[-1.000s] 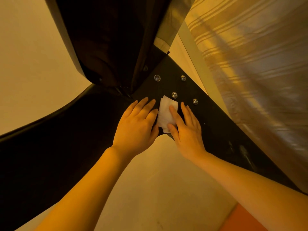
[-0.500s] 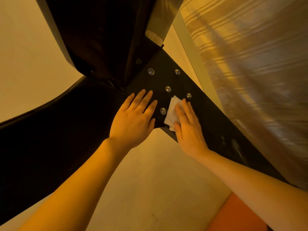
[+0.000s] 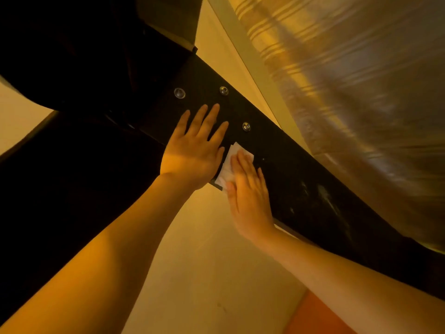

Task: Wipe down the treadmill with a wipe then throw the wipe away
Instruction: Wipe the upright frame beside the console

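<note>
The treadmill's black frame bar (image 3: 296,179) runs diagonally from the upper middle to the lower right, with three round bolt heads showing near its top. A folded white wipe (image 3: 232,162) lies flat on the bar's lower edge. My right hand (image 3: 248,196) presses it down with straight fingers that cover its lower half. My left hand (image 3: 195,150) rests flat on the bar just left of the wipe, fingers spread and holding nothing.
The treadmill's dark upright (image 3: 96,51) fills the upper left and another dark part (image 3: 60,189) the left side. A striped, shiny curtain (image 3: 361,97) hangs close on the right. Pale floor (image 3: 212,273) lies below, with an orange mat (image 3: 317,317) at the bottom right.
My right hand has slid the wipe down and left along the bar, away from the bolts. My left hand has moved up the bar. The view has shifted closer.
</note>
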Demonstrator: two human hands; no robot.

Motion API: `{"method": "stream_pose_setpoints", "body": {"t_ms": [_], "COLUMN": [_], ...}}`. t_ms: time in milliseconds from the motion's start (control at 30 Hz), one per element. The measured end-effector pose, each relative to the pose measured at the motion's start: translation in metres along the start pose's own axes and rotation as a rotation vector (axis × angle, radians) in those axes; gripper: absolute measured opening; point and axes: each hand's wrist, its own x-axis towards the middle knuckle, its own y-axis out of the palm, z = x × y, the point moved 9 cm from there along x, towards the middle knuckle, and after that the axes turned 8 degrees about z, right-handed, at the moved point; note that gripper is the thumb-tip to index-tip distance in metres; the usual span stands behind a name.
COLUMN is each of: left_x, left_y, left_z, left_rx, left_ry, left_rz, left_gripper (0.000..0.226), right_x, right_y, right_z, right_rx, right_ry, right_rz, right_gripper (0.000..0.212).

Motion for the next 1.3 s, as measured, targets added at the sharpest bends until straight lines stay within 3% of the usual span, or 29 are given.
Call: {"method": "stream_pose_setpoints", "body": {"t_ms": [200, 300, 400, 567, 833, 967, 1167, 1300], "left_x": [-0.004, -0.003, -0.003, -0.003, -0.002, -0.003, -0.002, -0.002], "left_y": [-0.002, -0.002, -0.001, 0.000, 0.001, 0.000, 0.002, 0.002], "left_z": [-0.001, -0.001, -0.001, -0.001, -0.001, -0.002, -0.003, -0.002], "left_rx": [0.002, -0.004, 0.001, -0.015, 0.004, -0.007, -0.009, 0.003], "left_ry": [0.004, 0.005, 0.004, 0.005, -0.009, 0.002, -0.005, -0.008], "left_rz": [0.035, 0.030, 0.014, -0.033, -0.023, -0.030, -0.016, -0.041], "left_gripper": [0.060, 0.060, 0.060, 0.060, 0.060, 0.060, 0.060, 0.061], "right_x": [0.015, 0.031, 0.030, 0.010, 0.029, 0.027, -0.017, 0.001], "right_y": [-0.010, -0.010, -0.004, -0.006, -0.001, -0.002, 0.017, 0.011], "right_z": [0.003, 0.000, 0.000, 0.008, -0.014, -0.017, 0.005, -0.011], "right_rx": [0.019, -0.065, -0.008, 0.081, 0.016, 0.005, 0.036, 0.065], "right_ry": [0.128, 0.125, 0.103, 0.098, 0.219, 0.245, 0.133, 0.241], "right_rz": [-0.073, 0.008, 0.046, -0.166, 0.028, 0.018, 0.026, 0.020], "right_gripper": [0.065, 0.073, 0.064, 0.060, 0.067, 0.065, 0.067, 0.066]}}
